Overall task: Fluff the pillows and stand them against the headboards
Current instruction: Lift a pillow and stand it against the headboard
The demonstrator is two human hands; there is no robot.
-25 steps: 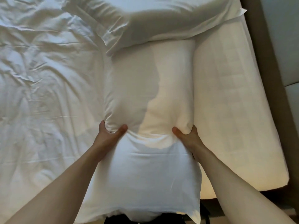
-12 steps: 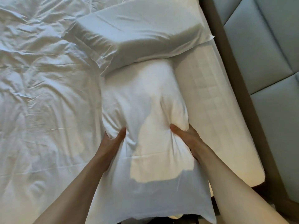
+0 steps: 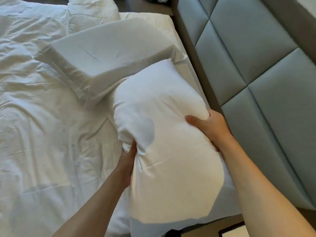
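Note:
I hold a plump white pillow point(image 3: 164, 151) lengthwise above the near end of the bed. My left hand point(image 3: 127, 159) pinches its left edge, with fingers sunk into the fabric. My right hand point(image 3: 208, 127) grips its right edge, thumb pressed on top. A second white pillow point(image 3: 106, 55) lies flat on the mattress just beyond, partly overlapped by the one I hold. The padded grey-blue headboard point(image 3: 256, 74) runs along the right side, a short gap from the held pillow.
A crumpled white duvet point(image 3: 42, 125) covers the left of the bed. A strip of bare mattress sheet point(image 3: 184, 53) shows by the headboard. Dark floor and a framed edge point(image 3: 227, 231) lie at the bottom right. A dark object sits at the top point(image 3: 153, 0).
The pillow has lifted off the mattress and swung right toward the headboard. Both hands have tightened on its sides, and the view has turned so more headboard shows.

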